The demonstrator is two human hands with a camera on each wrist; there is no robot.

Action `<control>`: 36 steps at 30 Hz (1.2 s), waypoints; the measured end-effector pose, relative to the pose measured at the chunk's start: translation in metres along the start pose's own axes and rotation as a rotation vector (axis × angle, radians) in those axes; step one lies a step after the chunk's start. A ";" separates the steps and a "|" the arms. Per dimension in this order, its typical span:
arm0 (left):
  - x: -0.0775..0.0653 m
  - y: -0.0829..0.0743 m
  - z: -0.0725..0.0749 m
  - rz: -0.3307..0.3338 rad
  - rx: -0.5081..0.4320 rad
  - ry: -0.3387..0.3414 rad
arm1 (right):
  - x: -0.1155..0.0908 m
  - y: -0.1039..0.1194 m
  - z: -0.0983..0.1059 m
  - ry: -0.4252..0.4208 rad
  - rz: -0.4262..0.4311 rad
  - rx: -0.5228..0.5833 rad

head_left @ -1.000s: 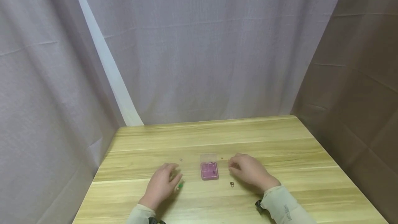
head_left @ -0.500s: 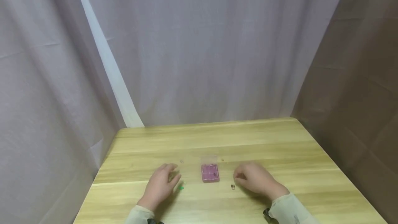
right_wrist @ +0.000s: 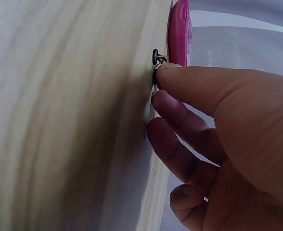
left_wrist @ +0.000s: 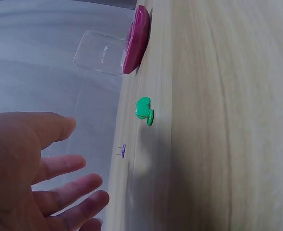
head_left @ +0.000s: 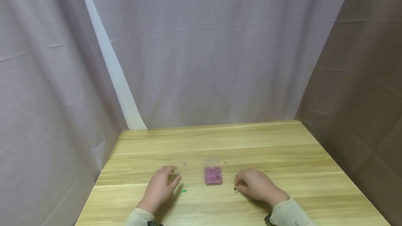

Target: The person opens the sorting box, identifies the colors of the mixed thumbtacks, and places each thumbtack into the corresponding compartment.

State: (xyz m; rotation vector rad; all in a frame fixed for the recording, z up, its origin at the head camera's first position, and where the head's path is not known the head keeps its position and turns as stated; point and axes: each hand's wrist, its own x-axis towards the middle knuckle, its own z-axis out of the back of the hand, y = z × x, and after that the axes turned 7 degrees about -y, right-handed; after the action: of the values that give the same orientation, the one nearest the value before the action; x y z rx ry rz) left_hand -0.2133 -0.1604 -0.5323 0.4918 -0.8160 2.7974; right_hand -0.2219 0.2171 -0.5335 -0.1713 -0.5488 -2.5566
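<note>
My right hand [head_left: 255, 186] bends over a pair of small black earrings [right_wrist: 155, 56] with gold-coloured posts on the table. Its thumb tip lies right at them in the right wrist view; the index finger is hidden behind the thumb, so I cannot tell whether it pinches one. My left hand [head_left: 159, 188] hovers beside green earrings [left_wrist: 144, 109], thumb and fingers spread apart, holding nothing. A small purple piece with thin posts [left_wrist: 123, 150] lies near its fingers. Between the hands sits a pink compartment box [head_left: 213, 176], its clear lid [left_wrist: 100, 53] folded back and a dark bit inside.
On the wood-grain table [head_left: 213, 137], tiny pieces lie behind the box: a pale one [head_left: 184, 164] to the left and a brownish one [head_left: 225, 163] to the right. Tiny pale bits [head_left: 187, 185] flank the green earrings. Grey curtains [head_left: 220, 62] surround the table.
My right hand has moved from beside the box's right back, rightward and then down toward me, to the black earrings. My left hand has stayed nearly still. The view has shifted slightly.
</note>
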 end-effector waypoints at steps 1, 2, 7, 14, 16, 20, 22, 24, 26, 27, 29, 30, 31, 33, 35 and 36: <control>0.000 0.000 0.000 -0.002 0.000 -0.001 | 0.000 0.000 0.000 0.001 0.002 0.000; 0.000 0.000 0.000 -0.002 0.000 -0.001 | 0.000 -0.001 -0.001 0.003 0.002 -0.002; -0.002 -0.001 0.000 0.007 0.002 0.011 | 0.000 -0.001 -0.001 0.009 -0.009 0.000; -0.003 -0.003 -0.002 0.000 -0.007 0.015 | -0.002 0.000 0.002 -0.012 0.012 -0.014; -0.003 -0.004 -0.002 -0.010 -0.008 0.013 | -0.002 0.000 0.003 -0.019 0.007 -0.020; -0.002 -0.005 -0.002 -0.022 -0.009 0.006 | -0.001 0.000 0.005 -0.038 -0.005 -0.027; -0.002 -0.005 -0.002 -0.024 -0.009 0.005 | 0.000 0.001 0.007 -0.046 -0.011 -0.024; -0.003 -0.005 -0.002 -0.025 -0.009 0.009 | 0.001 0.003 0.008 -0.056 -0.009 -0.015; -0.004 -0.005 -0.002 -0.024 -0.014 0.016 | 0.003 0.006 0.010 -0.064 -0.007 -0.002; -0.004 -0.005 -0.003 -0.026 -0.015 0.018 | 0.004 0.007 0.010 -0.065 -0.003 0.007; -0.005 -0.005 -0.003 -0.026 -0.023 0.024 | 0.006 0.011 0.010 -0.072 0.006 0.023; -0.005 -0.005 -0.002 -0.029 -0.026 0.026 | 0.007 0.013 0.011 -0.073 0.006 0.028; -0.006 -0.005 -0.002 -0.029 -0.027 0.027 | 0.009 0.015 0.011 -0.078 0.006 0.031; -0.006 -0.005 -0.002 -0.032 -0.028 0.029 | 0.013 0.019 0.010 -0.086 0.009 0.030; -0.006 -0.006 -0.002 -0.030 -0.031 0.032 | 0.018 0.022 0.008 -0.090 0.002 0.027; -0.006 -0.006 -0.002 -0.030 -0.030 0.032 | 0.020 0.025 0.007 -0.091 -0.004 0.028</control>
State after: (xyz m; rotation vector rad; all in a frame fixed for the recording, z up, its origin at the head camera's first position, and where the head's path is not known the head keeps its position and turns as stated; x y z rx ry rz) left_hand -0.2068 -0.1549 -0.5333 0.4491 -0.8352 2.7541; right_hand -0.2265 0.1914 -0.5141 -0.2775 -0.6194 -2.5532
